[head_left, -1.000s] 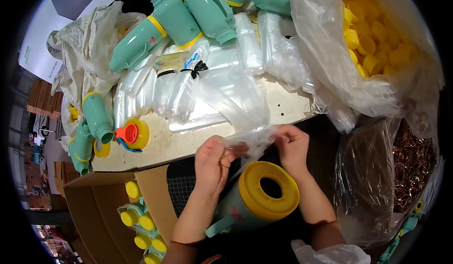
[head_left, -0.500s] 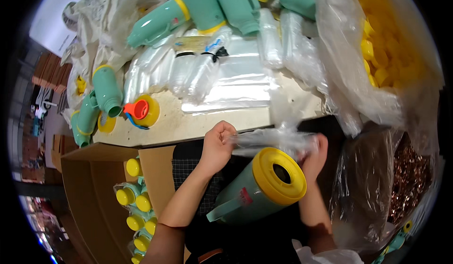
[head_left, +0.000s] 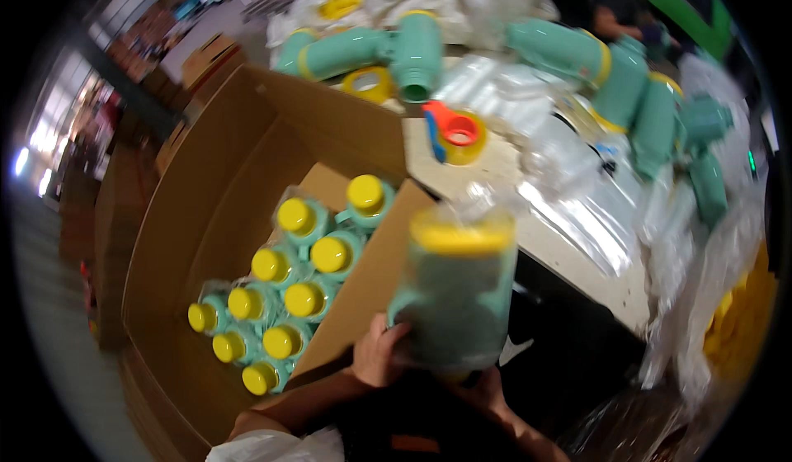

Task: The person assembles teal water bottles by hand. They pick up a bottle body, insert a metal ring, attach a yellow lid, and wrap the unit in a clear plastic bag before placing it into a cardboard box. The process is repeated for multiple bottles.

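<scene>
We see a green jug (head_left: pixel 455 301) with a yellow lid, wrapped in a clear plastic bag, held upright in the lower middle of the view, just over the near flap of an open cardboard box (head_left: pixel 223 173). The picture is blurred, so fine detail is lost.

The left hand (head_left: pixel 378 353) grips the jug at its lower left side, beside the handle, with its fingers curled against the bagged wall. The right hand (head_left: pixel 487 384) sits beneath the jug's base and is mostly hidden by it; it seems to support the bottom, but we cannot tell how its fingers lie.

Inside the box, to the left of the held jug, stand more bagged green jugs with yellow lids (head_left: pixel 285 293), packed close together in rows, tops up. They fill the near right part of the box floor.

Behind the jug runs the table (head_left: pixel 503 169), its pale top partly covered with clear plastic bags (head_left: pixel 577 206). A yellow lid with an orange-red piece (head_left: pixel 455 134) lies on the table near the box's far corner. Unbagged green jugs (head_left: pixel 635 91) lie on their sides in a heap across the far part of the table. At the right edge, a large clear sack holds yellow lids (head_left: pixel 742 322).
</scene>
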The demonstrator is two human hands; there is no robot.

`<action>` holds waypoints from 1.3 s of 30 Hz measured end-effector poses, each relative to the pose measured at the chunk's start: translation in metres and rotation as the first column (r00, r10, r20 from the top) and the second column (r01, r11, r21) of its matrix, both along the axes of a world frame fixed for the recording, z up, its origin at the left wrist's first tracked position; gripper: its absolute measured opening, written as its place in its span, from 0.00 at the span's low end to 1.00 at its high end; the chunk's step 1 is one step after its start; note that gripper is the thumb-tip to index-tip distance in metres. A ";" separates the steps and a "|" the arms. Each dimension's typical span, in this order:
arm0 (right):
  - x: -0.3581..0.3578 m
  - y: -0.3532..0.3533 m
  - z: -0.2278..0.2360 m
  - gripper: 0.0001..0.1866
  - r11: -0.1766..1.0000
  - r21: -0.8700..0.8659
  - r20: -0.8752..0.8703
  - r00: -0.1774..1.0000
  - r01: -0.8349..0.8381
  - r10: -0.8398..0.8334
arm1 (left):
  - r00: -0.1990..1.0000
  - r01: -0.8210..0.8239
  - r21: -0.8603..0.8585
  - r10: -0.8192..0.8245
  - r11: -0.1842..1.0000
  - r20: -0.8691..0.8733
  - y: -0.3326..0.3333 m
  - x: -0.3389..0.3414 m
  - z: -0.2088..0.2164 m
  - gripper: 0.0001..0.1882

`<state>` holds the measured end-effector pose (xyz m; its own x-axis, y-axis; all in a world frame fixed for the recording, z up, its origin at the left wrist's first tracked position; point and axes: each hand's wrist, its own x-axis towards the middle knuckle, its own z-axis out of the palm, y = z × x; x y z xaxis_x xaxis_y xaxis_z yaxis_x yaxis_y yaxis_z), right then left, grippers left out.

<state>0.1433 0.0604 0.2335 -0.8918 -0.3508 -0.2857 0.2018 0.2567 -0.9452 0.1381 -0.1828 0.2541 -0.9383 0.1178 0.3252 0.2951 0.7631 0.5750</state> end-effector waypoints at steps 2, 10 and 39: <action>-0.025 -0.027 0.032 0.41 0.998 -0.046 -0.170 0.985 -0.031 0.023 | 0.991 -0.131 -0.118 0.128 0.984 -0.034 -0.036 -0.003 0.015 0.23; -0.076 -0.198 0.126 0.46 0.755 -0.349 -0.527 0.782 -0.555 0.332 | 0.610 -0.775 0.437 0.721 0.457 0.329 -0.307 0.017 0.002 0.18; -0.550 0.066 0.049 0.18 0.595 0.090 -0.994 0.034 0.799 0.104 | 0.976 0.214 0.020 -0.215 0.977 0.037 0.050 -0.107 -0.048 0.31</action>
<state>-0.4064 0.1268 0.2825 -0.4823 -0.0743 0.8728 -0.3560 0.9270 -0.1178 0.0310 -0.1325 0.2064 -0.9037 0.3127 0.2925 0.4281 0.6753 0.6006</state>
